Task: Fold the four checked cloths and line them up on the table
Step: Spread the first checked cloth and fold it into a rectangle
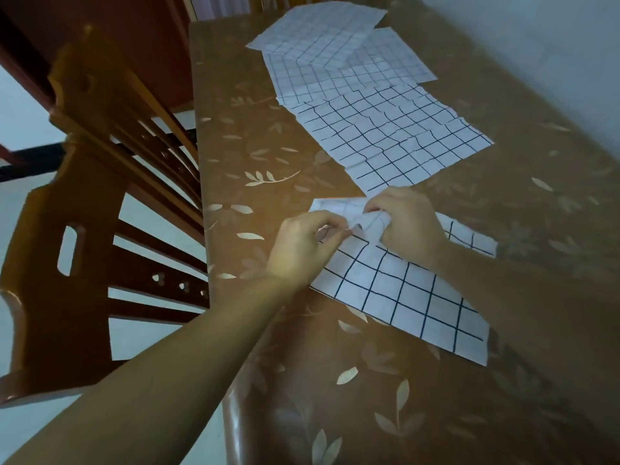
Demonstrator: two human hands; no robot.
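Observation:
Four white cloths with dark checks lie on the brown leaf-patterned table (285,380). The nearest cloth (402,297) is spread flat before me. My left hand (302,246) and my right hand (406,223) both pinch its far edge, which is lifted and bunched between the fingers. Beyond it a second cloth (389,135) lies flat. A third cloth (335,72) and a fourth cloth (318,28) overlap at the far end of the table.
A wooden chair (100,213) with a slatted back stands close against the table's left edge. A pale wall (553,45) runs along the table's right side. Bare tabletop shows near me and to the right of the cloths.

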